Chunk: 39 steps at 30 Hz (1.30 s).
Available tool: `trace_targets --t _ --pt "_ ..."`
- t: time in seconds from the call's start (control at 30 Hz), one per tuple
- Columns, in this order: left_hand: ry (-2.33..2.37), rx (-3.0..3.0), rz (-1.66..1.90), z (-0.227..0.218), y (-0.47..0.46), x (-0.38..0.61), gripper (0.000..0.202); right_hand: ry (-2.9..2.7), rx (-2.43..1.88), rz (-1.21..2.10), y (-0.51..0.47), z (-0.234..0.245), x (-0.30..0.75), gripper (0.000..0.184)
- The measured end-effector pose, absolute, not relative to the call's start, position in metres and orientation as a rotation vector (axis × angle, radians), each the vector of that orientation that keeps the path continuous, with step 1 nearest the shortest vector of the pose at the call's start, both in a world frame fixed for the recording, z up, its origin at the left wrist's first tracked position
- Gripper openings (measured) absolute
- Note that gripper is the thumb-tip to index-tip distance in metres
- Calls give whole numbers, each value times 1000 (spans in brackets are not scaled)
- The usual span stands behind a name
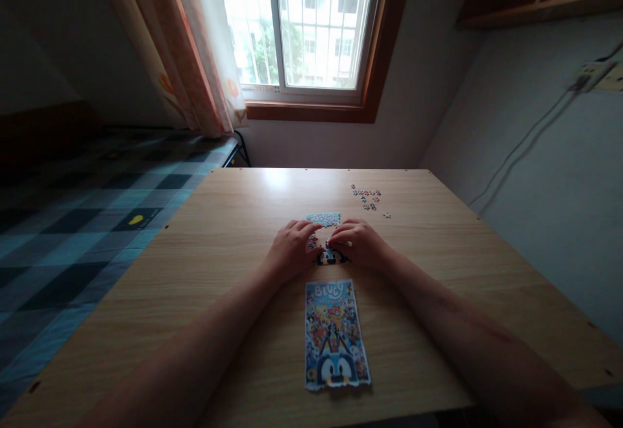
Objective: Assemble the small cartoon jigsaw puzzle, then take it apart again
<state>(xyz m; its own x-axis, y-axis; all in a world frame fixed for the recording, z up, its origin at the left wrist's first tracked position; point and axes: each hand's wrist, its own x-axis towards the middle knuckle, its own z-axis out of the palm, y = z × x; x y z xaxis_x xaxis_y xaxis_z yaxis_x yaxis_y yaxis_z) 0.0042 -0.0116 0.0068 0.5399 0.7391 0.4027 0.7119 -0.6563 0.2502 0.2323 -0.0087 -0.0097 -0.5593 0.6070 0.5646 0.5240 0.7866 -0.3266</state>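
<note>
You face a bright, barred window (316,58). Left of the window: an orange curtain (182,32) and, lower, a checkered bed (111,220). Right of it: a pale wall (549,181) and wooden shelf (549,10). Below it: a wood-grained table (233,220).

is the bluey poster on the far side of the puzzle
No, the Bluey poster lies on the near side of the jigsaw puzzle.

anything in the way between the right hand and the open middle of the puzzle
Nothing visible: the right hand is at the open middle of the puzzle, with the left hand on the opposite side.
</note>
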Motion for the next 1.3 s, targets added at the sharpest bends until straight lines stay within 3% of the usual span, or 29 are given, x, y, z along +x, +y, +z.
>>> trace_targets --t 0.67,0.93,1.3 --pt "1357 2702 653 8 -12 3 37 -2326 -892 64 -6 -15 237 12" --pt "1344 2661 714 9 -12 2 32 -2054 -1055 67 -1 -14 245 23" --pt "1348 2675 720 7 -7 -1 25 -2165 -1138 129 7 -28 249 39"
